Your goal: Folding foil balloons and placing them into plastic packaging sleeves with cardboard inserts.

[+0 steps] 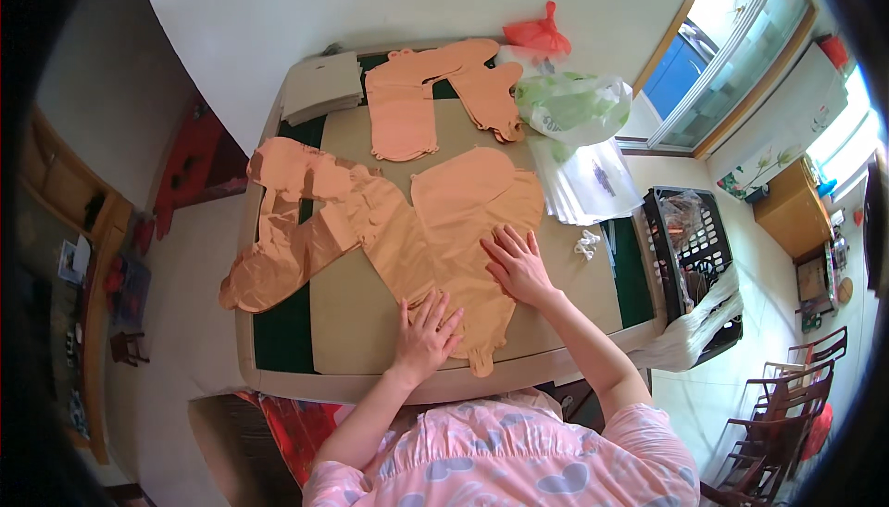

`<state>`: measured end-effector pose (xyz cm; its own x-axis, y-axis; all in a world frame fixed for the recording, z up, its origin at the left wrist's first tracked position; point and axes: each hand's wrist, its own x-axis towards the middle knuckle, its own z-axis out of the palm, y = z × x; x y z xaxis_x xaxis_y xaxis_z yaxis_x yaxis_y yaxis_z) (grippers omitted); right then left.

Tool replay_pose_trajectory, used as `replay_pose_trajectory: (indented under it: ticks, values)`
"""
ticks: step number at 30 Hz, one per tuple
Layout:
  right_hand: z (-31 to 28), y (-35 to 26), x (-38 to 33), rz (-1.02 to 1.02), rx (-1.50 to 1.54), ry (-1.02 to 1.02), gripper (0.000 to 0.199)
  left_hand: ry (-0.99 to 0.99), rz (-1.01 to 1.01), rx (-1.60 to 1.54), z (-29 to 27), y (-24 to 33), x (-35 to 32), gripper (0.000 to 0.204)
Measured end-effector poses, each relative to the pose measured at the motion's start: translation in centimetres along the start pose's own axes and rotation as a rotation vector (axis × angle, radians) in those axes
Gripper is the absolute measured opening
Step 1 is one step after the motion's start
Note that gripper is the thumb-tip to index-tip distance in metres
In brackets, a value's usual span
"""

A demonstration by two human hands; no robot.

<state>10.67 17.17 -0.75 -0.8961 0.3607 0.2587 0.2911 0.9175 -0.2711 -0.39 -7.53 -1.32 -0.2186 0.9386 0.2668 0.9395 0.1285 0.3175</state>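
A large flat orange foil balloon [444, 229] lies spread on the beige mat of the table [352, 322]. My left hand [426, 336] presses flat on its near part, fingers apart. My right hand [517, 264] lies flat on its right side, fingers spread. More orange foil balloon pieces [296, 229] trail off to the left, over the table's edge. Another orange pile [435, 95] lies at the far side.
A stack of beige cards [321, 86] sits at the far left corner. A green-and-white plastic bag [569, 104], a red bag [537, 37] and clear sleeves [588, 183] lie at the right. A black crate [690, 257] stands beside the table. Wooden chairs [787, 396] stand at lower right.
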Motion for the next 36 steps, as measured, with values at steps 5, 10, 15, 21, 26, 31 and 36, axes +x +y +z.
replay_pose_trajectory:
  ticks: [5,10,15,21,26,31,36]
  values:
    - [0.2,-0.1,0.1,0.008,-0.030,0.003,0.046,0.037,-0.029,0.002,0.2,0.1,-0.2,0.046]
    - [0.2,1.3,0.5,0.196,0.031,0.072,0.044,0.037,-0.040,0.004,0.2,0.0,-0.2,0.046]
    - [-0.2,3.3,0.5,0.271,-0.024,0.039,0.044,0.043,-0.045,-0.011,0.5,0.0,-0.1,0.045]
    - [-0.4,4.1,0.3,0.246,-0.050,0.030,0.045,0.021,-0.024,-0.009,0.2,0.1,-0.2,0.050]
    - [-0.2,3.7,-0.5,0.200,-0.047,0.113,0.047,0.087,-0.085,-0.067,0.5,-0.1,-0.6,0.057]
    - [-1.3,-2.0,-1.1,-0.128,0.028,-0.096,0.046,0.084,-0.201,-0.012,0.1,-1.9,-1.0,0.055]
    - [-0.7,-2.8,-1.1,-0.149,0.037,-0.126,0.050,0.064,-0.172,0.030,0.0,-1.6,-0.5,0.054]
